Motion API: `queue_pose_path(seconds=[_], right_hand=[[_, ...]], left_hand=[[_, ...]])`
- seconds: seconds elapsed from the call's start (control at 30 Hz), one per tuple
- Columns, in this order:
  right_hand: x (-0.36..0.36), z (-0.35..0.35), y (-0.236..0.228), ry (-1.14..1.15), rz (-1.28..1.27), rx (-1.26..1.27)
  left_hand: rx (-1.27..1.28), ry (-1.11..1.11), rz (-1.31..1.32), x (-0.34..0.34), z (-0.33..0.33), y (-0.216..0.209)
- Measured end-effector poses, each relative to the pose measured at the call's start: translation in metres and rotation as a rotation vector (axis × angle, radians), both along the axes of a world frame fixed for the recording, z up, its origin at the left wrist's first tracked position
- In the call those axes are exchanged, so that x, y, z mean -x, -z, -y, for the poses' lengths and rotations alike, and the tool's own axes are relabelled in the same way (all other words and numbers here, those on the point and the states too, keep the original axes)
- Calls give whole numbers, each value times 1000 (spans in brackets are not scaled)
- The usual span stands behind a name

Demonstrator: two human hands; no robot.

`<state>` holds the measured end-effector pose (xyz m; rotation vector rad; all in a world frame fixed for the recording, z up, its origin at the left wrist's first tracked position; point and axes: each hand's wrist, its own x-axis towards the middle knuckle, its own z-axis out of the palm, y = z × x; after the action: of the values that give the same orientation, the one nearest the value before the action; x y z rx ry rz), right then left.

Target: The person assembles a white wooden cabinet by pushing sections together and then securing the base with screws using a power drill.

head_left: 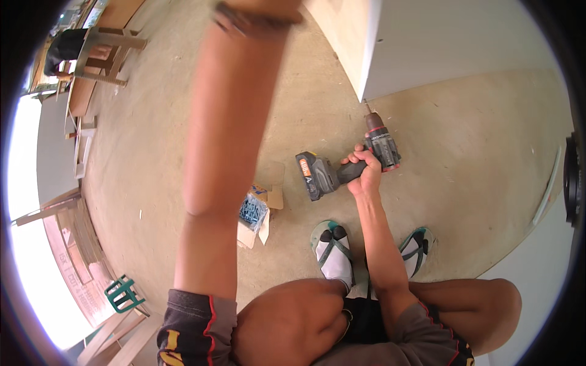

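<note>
My right hand [365, 172] is wrapped round the grip of a black and grey cordless drill [383, 149] with red trim. Its battery pack [316, 175] points left, and the bit [367, 107] points away from me. The bit's tip is at the lower near corner of a large pale panel [368, 67]; whether it touches cannot be made out. My left forearm [229, 122], blurred, reaches up across the view, with a dark band [256, 19] at the wrist. The left hand itself lies beyond the top edge.
An opened cardboard box of bluish screws [253, 210] stands on the concrete floor [159, 165], partly behind my left arm. My sandalled feet [334, 250] are below the drill. At far left are a person [64, 52], wooden boards [82, 238] and a green stool [124, 294].
</note>
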<state>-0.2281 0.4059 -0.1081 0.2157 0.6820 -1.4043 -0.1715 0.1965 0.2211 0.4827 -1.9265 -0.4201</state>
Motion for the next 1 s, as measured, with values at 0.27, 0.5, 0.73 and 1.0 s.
queue_pose_path(seconds=[0.27, 0.5, 0.73, 1.0], right_hand=[[0, 2, 10, -38, 46, -61], [14, -22, -22, 11, -87, 42], [48, -31, -46, 170, -113, 36], [87, -12, -53, 228, -115, -25]], left_hand=[[95, 10, -18, -28, -69, 20], [-485, -720, 194, -206, -190, 114], [-923, -1295, 518, -349, -350, 238], [-1495, -502, 329, -454, -340, 308]])
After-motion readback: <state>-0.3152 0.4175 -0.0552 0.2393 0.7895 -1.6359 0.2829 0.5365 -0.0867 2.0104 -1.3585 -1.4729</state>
